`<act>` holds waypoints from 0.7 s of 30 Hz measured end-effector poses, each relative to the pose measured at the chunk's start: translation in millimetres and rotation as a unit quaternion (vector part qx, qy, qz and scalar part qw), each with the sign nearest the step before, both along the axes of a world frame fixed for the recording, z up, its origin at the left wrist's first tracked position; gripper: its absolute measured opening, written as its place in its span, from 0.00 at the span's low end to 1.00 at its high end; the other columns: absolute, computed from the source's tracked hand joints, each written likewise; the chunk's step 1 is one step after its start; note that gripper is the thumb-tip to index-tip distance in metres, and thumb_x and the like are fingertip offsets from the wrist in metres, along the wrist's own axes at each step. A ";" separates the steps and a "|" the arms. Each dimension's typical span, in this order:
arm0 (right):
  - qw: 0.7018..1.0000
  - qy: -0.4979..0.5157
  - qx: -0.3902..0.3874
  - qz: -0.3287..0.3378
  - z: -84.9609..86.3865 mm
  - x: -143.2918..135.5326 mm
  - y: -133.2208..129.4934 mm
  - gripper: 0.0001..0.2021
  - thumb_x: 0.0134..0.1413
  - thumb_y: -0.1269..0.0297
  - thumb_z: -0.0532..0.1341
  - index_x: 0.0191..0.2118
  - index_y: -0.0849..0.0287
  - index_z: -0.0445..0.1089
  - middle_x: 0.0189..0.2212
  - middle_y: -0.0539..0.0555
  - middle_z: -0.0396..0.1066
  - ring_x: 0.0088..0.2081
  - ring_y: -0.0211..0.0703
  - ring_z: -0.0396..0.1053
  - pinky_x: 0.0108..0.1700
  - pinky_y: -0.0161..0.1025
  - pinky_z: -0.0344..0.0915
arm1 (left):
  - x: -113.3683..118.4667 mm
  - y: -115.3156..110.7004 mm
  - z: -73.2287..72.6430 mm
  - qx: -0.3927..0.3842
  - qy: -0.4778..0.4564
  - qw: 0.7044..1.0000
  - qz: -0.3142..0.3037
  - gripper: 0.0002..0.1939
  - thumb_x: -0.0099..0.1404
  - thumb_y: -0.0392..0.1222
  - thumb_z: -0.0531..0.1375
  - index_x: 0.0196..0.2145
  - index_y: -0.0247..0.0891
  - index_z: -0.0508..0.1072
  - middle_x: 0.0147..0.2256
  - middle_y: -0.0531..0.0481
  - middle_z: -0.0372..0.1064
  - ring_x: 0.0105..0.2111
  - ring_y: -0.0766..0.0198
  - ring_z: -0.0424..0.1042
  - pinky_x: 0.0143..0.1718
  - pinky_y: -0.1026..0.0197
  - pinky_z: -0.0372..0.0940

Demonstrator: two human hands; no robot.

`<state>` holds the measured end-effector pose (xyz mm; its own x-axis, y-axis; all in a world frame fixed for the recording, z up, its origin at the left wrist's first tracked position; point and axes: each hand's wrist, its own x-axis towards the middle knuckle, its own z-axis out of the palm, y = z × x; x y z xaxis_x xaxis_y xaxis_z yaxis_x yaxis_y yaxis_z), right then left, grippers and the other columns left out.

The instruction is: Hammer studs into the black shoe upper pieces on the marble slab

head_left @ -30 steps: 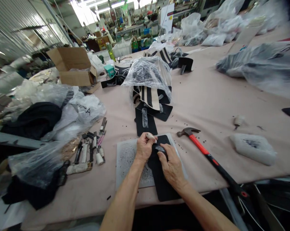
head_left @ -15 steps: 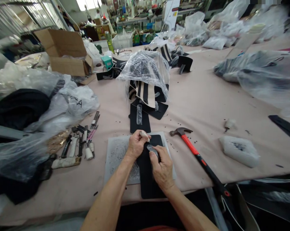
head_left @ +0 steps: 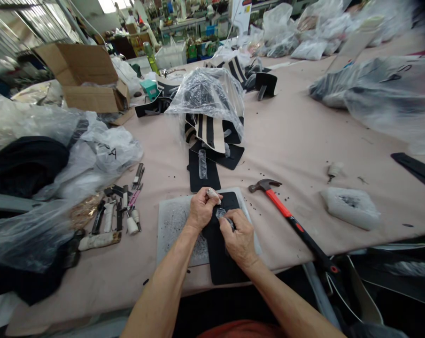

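My left hand [head_left: 201, 210] is closed around a short punch-like tool wrapped in white tape [head_left: 212, 193], held over a flat black panel [head_left: 226, 267]. Its lower tip is hard to see. Just to the right, my right hand [head_left: 239, 238] pinches a plastic-wrapped strap [head_left: 220, 213] on the same panel. Fingers hide most of the strap. Beneath the panel lies a pale cutting board [head_left: 166, 230], speckled with dark marks. A claw hammer [head_left: 279, 206] with a red and black handle rests on the table to the right of my right hand.
Taped hand tools [head_left: 108, 216] lie at the left, beside plastic bags [head_left: 117, 148]. Ahead, a plastic sheet [head_left: 205, 89] covers striped pieces, with more black panels [head_left: 194, 180] in front. At the right sit a white block with black bits [head_left: 351, 206] and a small taped tool [head_left: 335, 171].
The view has shifted slightly. My right fingers have curled in tighter on the plastic-wrapped strap, and the panel's near end has swung a little to the right. My left hand keeps its hold.
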<state>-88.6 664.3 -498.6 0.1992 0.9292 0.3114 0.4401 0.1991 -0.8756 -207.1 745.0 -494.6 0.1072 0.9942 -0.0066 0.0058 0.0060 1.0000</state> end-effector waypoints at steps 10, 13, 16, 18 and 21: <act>1.000 0.010 0.001 0.015 1.2 -0.5 -1.1 0.08 0.62 0.61 0.56 0.32 0.57 0.66 0.31 0.53 0.67 0.36 0.44 0.66 0.41 0.42 0.64 | 3.4 -4.3 -6.2 0.062 0.096 0.993 0.016 0.02 0.61 0.36 0.61 0.34 0.39 0.71 0.33 0.49 0.78 0.32 0.60 0.76 0.35 0.63 0.68; 0.997 -0.002 -0.010 0.073 11.0 18.9 -0.3 0.11 0.65 0.58 0.53 0.38 0.57 0.70 0.37 0.56 0.70 0.40 0.45 0.68 0.45 0.43 0.66 | 3.3 -7.5 -8.0 0.097 0.135 0.986 0.010 0.03 0.62 0.36 0.61 0.35 0.40 0.72 0.33 0.49 0.77 0.33 0.59 0.76 0.37 0.61 0.68; 0.996 -0.085 0.000 0.017 13.3 65.4 2.1 0.13 0.66 0.58 0.51 0.44 0.58 0.70 0.41 0.59 0.72 0.45 0.49 0.69 0.50 0.48 0.66 | 3.1 -10.8 -8.6 0.134 0.178 0.975 -0.004 0.03 0.63 0.36 0.60 0.36 0.41 0.74 0.33 0.49 0.77 0.34 0.58 0.75 0.39 0.60 0.67; 0.978 -0.201 0.000 -0.059 6.3 106.0 3.8 0.13 0.62 0.57 0.55 0.44 0.59 0.70 0.43 0.63 0.71 0.47 0.55 0.68 0.52 0.53 0.64 | 3.1 -12.0 -8.7 0.152 0.196 0.969 -0.017 0.04 0.64 0.36 0.61 0.37 0.41 0.75 0.34 0.48 0.77 0.35 0.56 0.75 0.40 0.58 0.67; 0.938 -0.322 -0.094 -0.084 -10.7 159.6 5.7 0.12 0.53 0.58 0.59 0.39 0.61 0.69 0.38 0.66 0.70 0.42 0.58 0.68 0.44 0.52 0.65 | 3.3 -12.0 -9.4 0.164 0.203 0.965 -0.022 0.04 0.64 0.37 0.61 0.37 0.41 0.75 0.35 0.46 0.77 0.37 0.55 0.75 0.43 0.57 0.67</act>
